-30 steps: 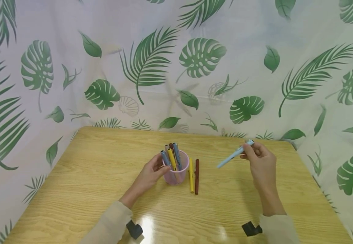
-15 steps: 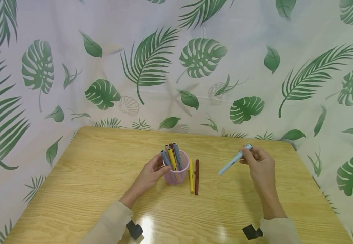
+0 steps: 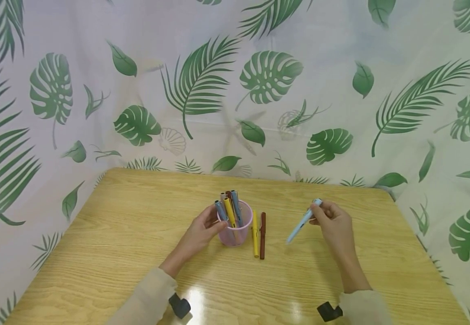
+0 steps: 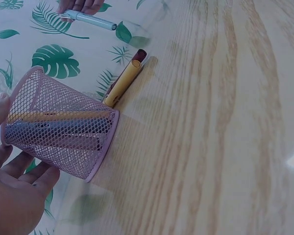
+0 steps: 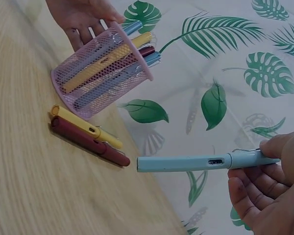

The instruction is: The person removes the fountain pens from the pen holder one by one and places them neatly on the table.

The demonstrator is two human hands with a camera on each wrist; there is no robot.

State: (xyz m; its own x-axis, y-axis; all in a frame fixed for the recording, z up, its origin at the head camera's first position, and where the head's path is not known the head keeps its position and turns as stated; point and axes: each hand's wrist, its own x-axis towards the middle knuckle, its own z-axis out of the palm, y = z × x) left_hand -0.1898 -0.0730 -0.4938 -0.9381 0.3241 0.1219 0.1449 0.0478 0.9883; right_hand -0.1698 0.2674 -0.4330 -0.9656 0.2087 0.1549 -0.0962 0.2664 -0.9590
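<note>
My left hand holds a pink mesh pen cup by its side, thumb near the rim. Several pens stand in the cup, among them a yellow pen and a blue pen. Over the table to the right, my right hand pinches a light blue pen near its clip end, the other end slanting down to the left. Between the cup and that pen, another yellow pen and a dark red pen lie side by side on the table.
The wooden table reaches back to a white cloth printed with green leaves, which also hangs at both sides. A black wrist device shows at the left cuff and another wrist device at the right.
My right hand has moved left and a little nearer with the light blue pen, whose lower end now points more steeply down. The left hand and the cup have stayed in place.
</note>
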